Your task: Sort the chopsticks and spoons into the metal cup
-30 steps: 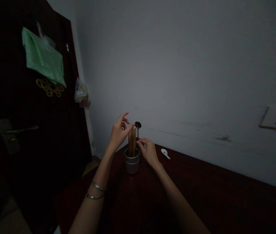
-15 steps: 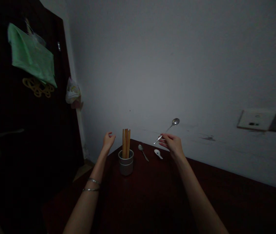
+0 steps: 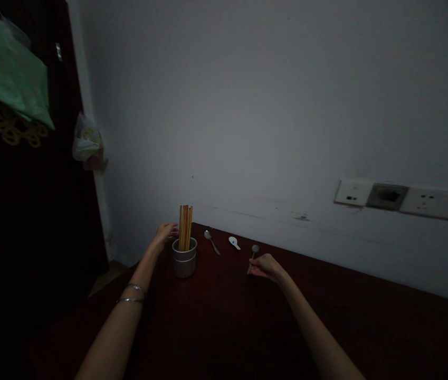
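My right hand (image 3: 264,265) is closed on the handle of a metal spoon (image 3: 255,249), low over the dark red table or resting on it; which one I cannot tell. To its left lie a white spoon (image 3: 234,243) and, further left, another metal spoon (image 3: 212,243). A grey cylindrical holder (image 3: 184,263) contains several upright wooden chopsticks (image 3: 185,227). Beside the holder's upper left, my left hand (image 3: 165,233) has its fingers apart and holds nothing.
The table (image 3: 216,316) meets a grey wall with sockets (image 3: 390,196) at the right. At the left are a dark door with a green cloth (image 3: 10,68) and a hanging plastic bag (image 3: 88,141).
My right hand has lowered the metal spoon from in front of the wall to the table area right of the white spoon. My left hand has moved closer to the holder. The view has turned right.
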The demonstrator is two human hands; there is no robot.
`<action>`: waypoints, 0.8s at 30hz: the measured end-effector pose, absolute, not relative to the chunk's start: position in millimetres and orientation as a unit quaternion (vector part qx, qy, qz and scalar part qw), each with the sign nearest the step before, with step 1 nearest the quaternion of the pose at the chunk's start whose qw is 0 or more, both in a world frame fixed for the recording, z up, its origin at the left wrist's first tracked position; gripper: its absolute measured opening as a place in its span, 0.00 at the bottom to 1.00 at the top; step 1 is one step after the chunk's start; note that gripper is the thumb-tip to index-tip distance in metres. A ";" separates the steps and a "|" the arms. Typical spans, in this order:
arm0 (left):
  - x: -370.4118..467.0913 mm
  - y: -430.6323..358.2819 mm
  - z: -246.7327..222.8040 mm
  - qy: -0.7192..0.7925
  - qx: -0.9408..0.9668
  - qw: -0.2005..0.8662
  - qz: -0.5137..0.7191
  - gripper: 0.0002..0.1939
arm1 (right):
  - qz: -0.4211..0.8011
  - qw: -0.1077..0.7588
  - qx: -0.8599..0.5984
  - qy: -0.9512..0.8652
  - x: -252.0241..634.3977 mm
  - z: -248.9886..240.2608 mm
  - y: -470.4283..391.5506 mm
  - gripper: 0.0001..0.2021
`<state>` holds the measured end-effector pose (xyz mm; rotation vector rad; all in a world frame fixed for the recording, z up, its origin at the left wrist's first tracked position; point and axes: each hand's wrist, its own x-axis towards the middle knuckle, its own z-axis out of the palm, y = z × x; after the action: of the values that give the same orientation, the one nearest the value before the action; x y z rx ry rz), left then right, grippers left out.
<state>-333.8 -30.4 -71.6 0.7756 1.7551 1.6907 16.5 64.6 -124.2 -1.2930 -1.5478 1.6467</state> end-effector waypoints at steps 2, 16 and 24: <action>-333.8 -28.7 -73.1 0.654 0.301 0.292 0.629 0.08 | 0.610 0.257 -0.485 -0.571 15.4 -125.2 62.1 0.12; -322.6 -35.5 -65.3 0.648 0.301 0.287 0.638 0.05 | 0.564 0.142 -0.522 -0.623 3.4 -127.6 61.3 0.08; -313.1 -42.7 -59.4 0.650 0.306 0.295 0.629 0.05 | 0.515 0.032 -0.538 -0.666 -12.0 -119.1 68.3 0.09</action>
<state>-313.1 -42.7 -59.4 0.8153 1.7305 1.6746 -12.0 68.3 -119.1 -1.6572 -2.0504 1.5869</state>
